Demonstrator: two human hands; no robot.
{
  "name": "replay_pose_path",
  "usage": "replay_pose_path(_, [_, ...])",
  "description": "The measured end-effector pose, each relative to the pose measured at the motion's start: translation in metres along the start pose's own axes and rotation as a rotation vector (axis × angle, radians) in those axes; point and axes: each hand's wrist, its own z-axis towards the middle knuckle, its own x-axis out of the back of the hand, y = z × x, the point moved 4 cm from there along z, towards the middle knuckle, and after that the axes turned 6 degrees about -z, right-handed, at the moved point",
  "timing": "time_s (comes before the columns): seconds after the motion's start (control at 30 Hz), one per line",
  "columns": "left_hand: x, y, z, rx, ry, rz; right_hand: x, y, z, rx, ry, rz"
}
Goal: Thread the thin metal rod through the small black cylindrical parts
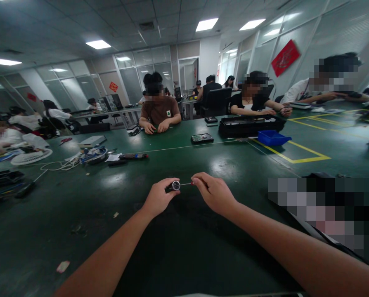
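My left hand (157,199) is closed around a small black cylindrical object (176,185) with a silver-rimmed round face. The face is turned toward me, and its inner details are too small to make out. My right hand (217,193) pinches the red end of a thin screwdriver (186,184). Its metal shaft points left, and its tip is at the rim of the round face; I cannot tell whether it touches or sits in a screw. Both hands are held above the green table (184,255).
Beyond my hands are a hard drive (202,138), a blue tray (271,138) and a long black device (251,126). Cables (93,154) and a pen-like tool (133,156) lie left. Co-workers sit opposite. A partly blurred object (327,214) is near my right arm.
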Motion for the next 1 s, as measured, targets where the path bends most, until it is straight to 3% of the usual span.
replay_pose_path(0.33, [-0.0031,-0.0040,-0.0004,-0.032,-0.008,-0.007,0.0003,-0.0034,0.0011,-0.017,-0.062,0.001])
replay_pose_path(0.57, [-0.0022,-0.0024,0.0005,-0.017,0.002,-0.013,0.0016,-0.0040,0.0000,0.010,-0.013,0.073])
replay_pose_path(0.73, [-0.0024,-0.0027,0.0003,-0.027,0.003,-0.008,-0.0005,-0.0013,0.0016,-0.039,-0.067,0.048])
replay_pose_path(1.0, [-0.0015,-0.0036,0.0004,-0.009,0.004,-0.008,0.0024,-0.0048,0.0002,0.014,-0.038,0.080])
